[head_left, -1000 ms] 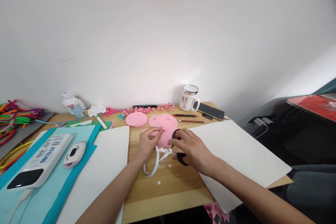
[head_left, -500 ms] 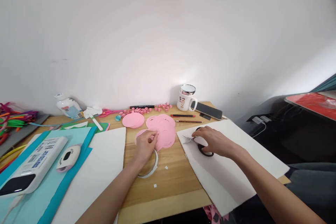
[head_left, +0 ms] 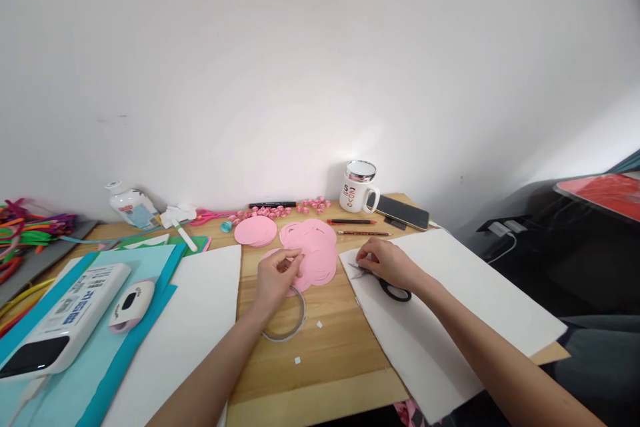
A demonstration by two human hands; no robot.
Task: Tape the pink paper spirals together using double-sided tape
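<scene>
Note left hand (head_left: 277, 277) above the near-left edge of overlapping pink paper circles (head_left: 317, 257), with thumb and forefinger in a narrow pinch. Cannot tell the contents of that pinch: too small and partly covered. Record tape ring (head_left: 304, 313) just below the same hand, with its upper part out of sight, apparently in the hold of the curled lower fingers. Cannot confirm contact between ring and wooden table (head_left: 320, 377).

Note right hand (head_left: 390, 263) over the left part of white sheet (head_left: 465, 287). Record scissors (head_left: 399, 292) beneath it, on or just above the sheet, with blades slightly parted, pointing toward the circles, and one black handle loop in plain sight. Note right fingers close together near the pivot; cannot tell a firm grip from a light touch.

Log two small white squares (head_left: 319, 325) on the wood: one just beside the tape ring, the other closer to the front edge.

Judge the step in hand as tape work on the left, with the scissors aside from it on the right. Cannot tell a setting down from a picking up. Judge the next move as calling for a steady left pinch, and for right fingers well clear of the blades before any reach toward the tape.
</scene>
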